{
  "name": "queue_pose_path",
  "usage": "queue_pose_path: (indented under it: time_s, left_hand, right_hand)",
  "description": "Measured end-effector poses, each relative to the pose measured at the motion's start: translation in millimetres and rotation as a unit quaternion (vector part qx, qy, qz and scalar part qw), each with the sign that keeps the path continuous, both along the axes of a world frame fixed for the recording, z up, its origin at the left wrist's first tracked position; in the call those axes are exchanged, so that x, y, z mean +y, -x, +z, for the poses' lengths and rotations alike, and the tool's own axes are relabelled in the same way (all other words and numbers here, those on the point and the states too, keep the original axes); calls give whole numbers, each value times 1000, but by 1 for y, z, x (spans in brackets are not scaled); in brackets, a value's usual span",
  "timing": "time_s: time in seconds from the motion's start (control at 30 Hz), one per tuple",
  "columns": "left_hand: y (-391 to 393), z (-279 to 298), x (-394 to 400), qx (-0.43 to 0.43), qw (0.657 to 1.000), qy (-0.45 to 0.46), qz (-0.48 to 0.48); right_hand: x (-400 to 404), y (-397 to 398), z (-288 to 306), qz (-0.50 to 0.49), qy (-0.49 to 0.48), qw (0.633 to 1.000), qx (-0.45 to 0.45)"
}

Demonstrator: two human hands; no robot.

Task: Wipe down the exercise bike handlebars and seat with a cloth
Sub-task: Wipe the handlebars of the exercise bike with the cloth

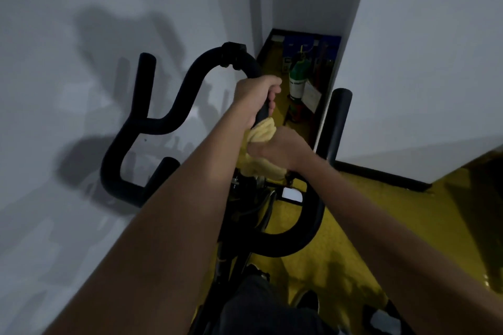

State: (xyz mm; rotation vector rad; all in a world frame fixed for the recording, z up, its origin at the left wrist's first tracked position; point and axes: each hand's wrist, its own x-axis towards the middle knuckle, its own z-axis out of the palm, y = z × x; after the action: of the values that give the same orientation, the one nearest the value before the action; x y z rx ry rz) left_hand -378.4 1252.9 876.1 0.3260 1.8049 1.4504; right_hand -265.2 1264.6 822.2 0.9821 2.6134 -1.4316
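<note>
The left hand [253,95] grips the handlebar [190,81]; just below, the right hand [280,147] wraps the cloth [261,130] round it.

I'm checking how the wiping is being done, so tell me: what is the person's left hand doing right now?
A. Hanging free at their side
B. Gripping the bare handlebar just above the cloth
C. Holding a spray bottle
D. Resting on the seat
B: the left hand curls round the black handlebar just above the yellow cloth, which the right hand grips.
</note>
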Motion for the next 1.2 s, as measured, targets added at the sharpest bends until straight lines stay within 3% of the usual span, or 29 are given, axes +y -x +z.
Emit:
queue_pose_path:
  time_s: [0.03,0.1,0.17,0.2,0.27,0.37,0.43,0.47,0.57,0.67,0.77,0.87,0.93,1.03,1.13,1.2]
  left_hand:
    - [-3,-2,0,11,1000,-9,13]
    - [-6,-7,-3,22,999,-26,17]
    - [-7,-12,-9,20,999,-37,2]
    - [-8,-14,-11,20,999,-39,-1]
    - [-8,-15,-13,23,999,-42,-4]
    - [-11,-16,-12,33,998,-49,1]
    - [-12,-17,-12,49,997,-53,17]
    - [-12,-18,-12,54,997,-58,25]
    - [-10,-16,-12,53,995,-69,42]
    - [-12,-17,-12,51,996,-65,35]
    - [-15,-20,-13,66,995,-65,37]
    - [-17,-21,-14,78,994,-68,42]
    - [-17,-21,-14,82,993,-68,42]
    - [-17,-21,-13,87,993,-69,41]
    - [-15,-20,-12,88,993,-68,40]
    - [-12,-20,-12,84,993,-71,43]
  right_hand:
    - [-8,-11,-2,-8,-105,994,-19]
    - [-22,-34,-5,-2,-320,946,-58]
    - [-29,-46,-8,9,-419,907,-47]
    - [-28,-47,-7,9,-419,907,-38]
    - [-16,-39,-2,23,-332,941,-56]
    - [16,-16,12,81,-7,990,-112]
    - [28,-4,17,101,169,975,-101]
    - [30,1,17,112,199,970,-83]
    - [25,7,4,84,134,987,-32]
    - [2,-13,-6,38,-126,991,-17]
    - [-18,-49,-20,52,-376,925,6]
    - [-19,-71,-34,71,-484,870,68]
    - [-18,-75,-34,84,-480,871,65]
    - [-11,-59,-16,94,-417,904,1]
    - [10,-25,-3,119,-219,965,-77]
    - [19,-11,0,133,-120,980,-87]
